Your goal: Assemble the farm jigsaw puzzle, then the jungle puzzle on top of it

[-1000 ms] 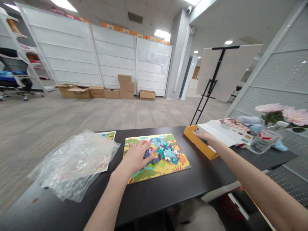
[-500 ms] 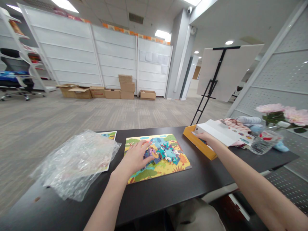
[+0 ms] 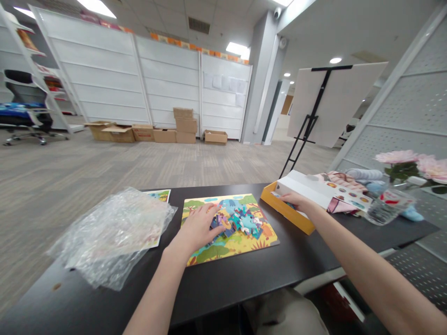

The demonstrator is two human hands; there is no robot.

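My left hand [image 3: 200,228] lies with fingers spread over jigsaw pieces [image 3: 246,221], a loose heap of purple and teal on a puzzle board [image 3: 213,252]. The board shows a yellow and green animal scene with a blue elephant, and lies flat on the table. My right hand [image 3: 296,201] reaches into a yellow box [image 3: 288,213] with its white lid open. Its fingers are curled down inside, with a bit of something blue beneath them. The box wall and the hand hide their tips, so what they hold cannot be made out.
Crumpled clear plastic bags [image 3: 111,237] cover a picture sheet [image 3: 159,195] on the left of the black table [image 3: 240,279]. On the right are folded cloths [image 3: 344,179], a clear plastic container [image 3: 389,207] and pink flowers [image 3: 433,167]. An easel [image 3: 319,102] stands beyond.
The yellow box has shifted slightly left, and my right hand has moved a little left with it. My left hand stays on the pieces. The camera view has turned slightly.
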